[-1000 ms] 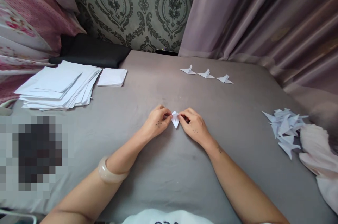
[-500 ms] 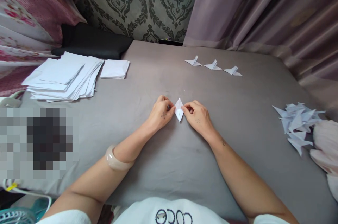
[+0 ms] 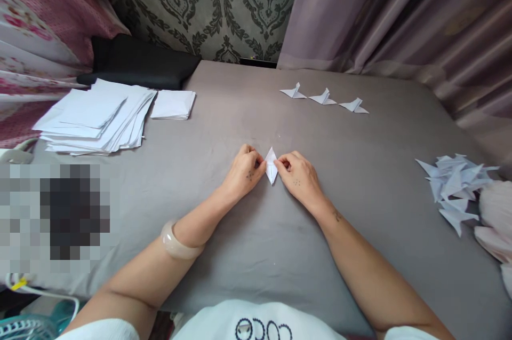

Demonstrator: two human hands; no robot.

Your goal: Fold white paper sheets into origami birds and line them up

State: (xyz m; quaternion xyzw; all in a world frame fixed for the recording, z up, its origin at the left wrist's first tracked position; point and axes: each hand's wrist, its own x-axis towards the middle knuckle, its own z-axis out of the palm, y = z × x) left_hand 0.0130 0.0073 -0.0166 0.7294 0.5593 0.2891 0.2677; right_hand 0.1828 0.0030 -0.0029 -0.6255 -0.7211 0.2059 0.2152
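A small white folded paper diamond (image 3: 272,167) is held just above or against the grey cloth, its points facing away from me and toward me. My left hand (image 3: 245,170) pinches its left corner between thumb and fingers. On the opposite side, my right hand (image 3: 298,173) grips the right corner the same way. A crease runs down the middle of the paper's lower half. Both hands are closed, with their inner fingers partly hidden. A pale bangle (image 3: 178,244) circles my left forearm.
Toward the back right stand three folded paper cranes (image 3: 322,96) in a row. A heap of folded paper pieces (image 3: 456,180) lies at right beside a pale pink fabric item (image 3: 496,212). Loose white sheets (image 3: 92,121) and a smaller paper stack (image 3: 173,104) rest at left, near a black cushion-like object (image 3: 140,60).
Hardly anything differs. Both hands keep their pinch on the paper diamond, with only tiny finger shifts, and the view has moved very slightly.
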